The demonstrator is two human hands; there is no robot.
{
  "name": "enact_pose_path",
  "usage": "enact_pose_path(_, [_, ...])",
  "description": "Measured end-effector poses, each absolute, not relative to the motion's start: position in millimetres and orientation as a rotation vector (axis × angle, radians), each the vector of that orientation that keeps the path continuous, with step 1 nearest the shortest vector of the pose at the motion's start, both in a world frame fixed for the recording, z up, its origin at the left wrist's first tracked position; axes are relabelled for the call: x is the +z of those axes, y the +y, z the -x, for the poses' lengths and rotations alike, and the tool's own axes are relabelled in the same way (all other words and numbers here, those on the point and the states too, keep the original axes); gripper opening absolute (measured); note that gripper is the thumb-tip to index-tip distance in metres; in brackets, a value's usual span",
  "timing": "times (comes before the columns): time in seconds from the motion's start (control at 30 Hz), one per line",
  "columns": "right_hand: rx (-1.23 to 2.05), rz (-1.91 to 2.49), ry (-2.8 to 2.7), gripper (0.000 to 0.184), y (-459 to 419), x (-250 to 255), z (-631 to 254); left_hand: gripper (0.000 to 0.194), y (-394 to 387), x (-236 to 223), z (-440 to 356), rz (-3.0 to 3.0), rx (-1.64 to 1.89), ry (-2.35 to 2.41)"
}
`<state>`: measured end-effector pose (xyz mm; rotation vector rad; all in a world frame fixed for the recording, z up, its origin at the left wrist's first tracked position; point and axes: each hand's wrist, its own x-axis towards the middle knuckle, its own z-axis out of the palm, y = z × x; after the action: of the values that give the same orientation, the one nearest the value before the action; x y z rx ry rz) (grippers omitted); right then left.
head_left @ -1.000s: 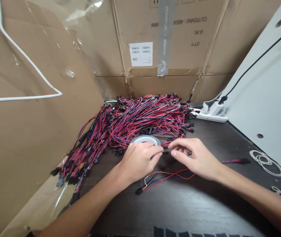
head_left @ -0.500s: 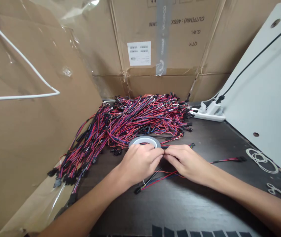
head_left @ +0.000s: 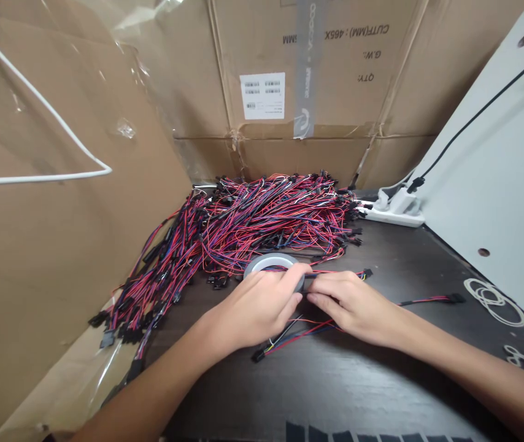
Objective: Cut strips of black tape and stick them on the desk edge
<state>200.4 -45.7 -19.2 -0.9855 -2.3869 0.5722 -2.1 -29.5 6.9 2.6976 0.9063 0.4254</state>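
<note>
My left hand (head_left: 262, 307) is closed over part of a wire harness, its index finger raised away from the thumb. Close beside it, my right hand (head_left: 351, 307) pinches the same wire harness; a short dark stretch shows between the fingertips, and the grip itself is mostly hidden. Just behind the left hand lies a grey tape roll (head_left: 255, 265), partly covered by the fingers. Red and dark wires run past the right hand to a black connector (head_left: 367, 273). Below the hands, another black connector (head_left: 258, 355) ends red, blue and yellow wires on the dark table (head_left: 317, 387).
A large heap of wire harnesses (head_left: 271, 215) fills the table's back, spilling left. Cardboard (head_left: 262, 153) stands behind and at left. A white power strip (head_left: 395, 216) sits back right beside a white panel (head_left: 505, 184). Pale cord coils (head_left: 494, 301) lie right; black strips (head_left: 342, 436) line the front edge.
My left index finger has lifted and spread from the thumb, and the fingertips of both hands have moved slightly apart. The view has shifted a little.
</note>
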Motion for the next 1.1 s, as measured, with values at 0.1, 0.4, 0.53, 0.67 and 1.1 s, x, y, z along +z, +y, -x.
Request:
enact_pose_path(0.1, [0.561,0.966,-2.380,0.028,-46,-19,-199,0.030,-31,10,1,-2.621,0.368,0.928])
enact_pose_path(0.4, [0.516,0.978,-2.370,0.033,-45,-20,-197,0.024,-31,4,-1,-2.607,0.370,1.025])
enact_pose_path(0.53, [0.483,0.989,-2.378,0.032,-46,-19,-198,0.028,-30,4,-1,-2.623,0.414,0.994])
enact_pose_path(0.67, [0.453,0.991,-2.404,0.033,-48,-19,-199,0.025,-31,3,-3,-2.691,0.396,1.091])
enact_pose_path(1.1, [0.378,1.019,-2.430,0.032,-48,-17,-198,0.026,-35,1,-4,-2.729,0.358,1.133])
